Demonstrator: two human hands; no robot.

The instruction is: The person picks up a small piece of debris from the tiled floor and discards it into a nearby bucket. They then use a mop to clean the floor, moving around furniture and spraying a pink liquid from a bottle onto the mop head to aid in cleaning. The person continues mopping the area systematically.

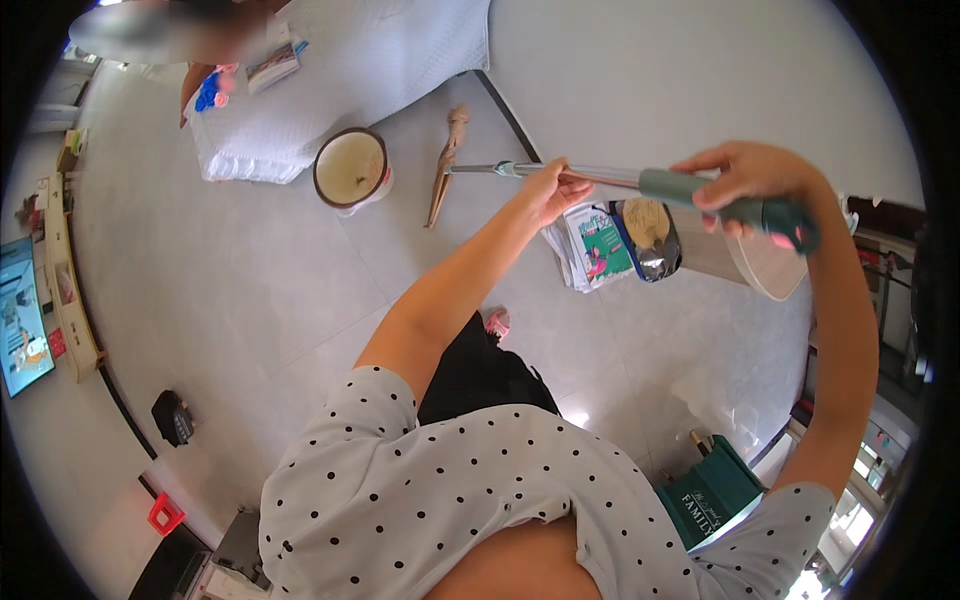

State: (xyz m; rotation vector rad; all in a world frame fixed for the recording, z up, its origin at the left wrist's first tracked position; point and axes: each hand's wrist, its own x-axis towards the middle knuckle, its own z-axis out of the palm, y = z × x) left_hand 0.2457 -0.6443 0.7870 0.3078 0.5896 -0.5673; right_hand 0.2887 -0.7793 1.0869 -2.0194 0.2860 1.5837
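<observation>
My two hands hold a long mop-like tool with a thin metal pole (610, 180) and a thick green grip (670, 186), stretched out sideways in front of me. My left hand (548, 192) is closed on the pole about halfway along. Round the green grip my right hand (755, 178) is wrapped, near its dark end at the right. At the pole's far left end there is a narrow, twisted brown head (446, 160) on or just above the floor; I cannot tell which. A pale bucket with a dark rim (318, 185) stands left of this head.
Books (600, 250) and a dark bag (658, 262) lie below the pole, beside a pale wooden-looking panel (770, 270). A white-covered bed or sofa (370, 60) is at the upper left, with a person at its edge. A dark green box (712, 490) is at the lower right.
</observation>
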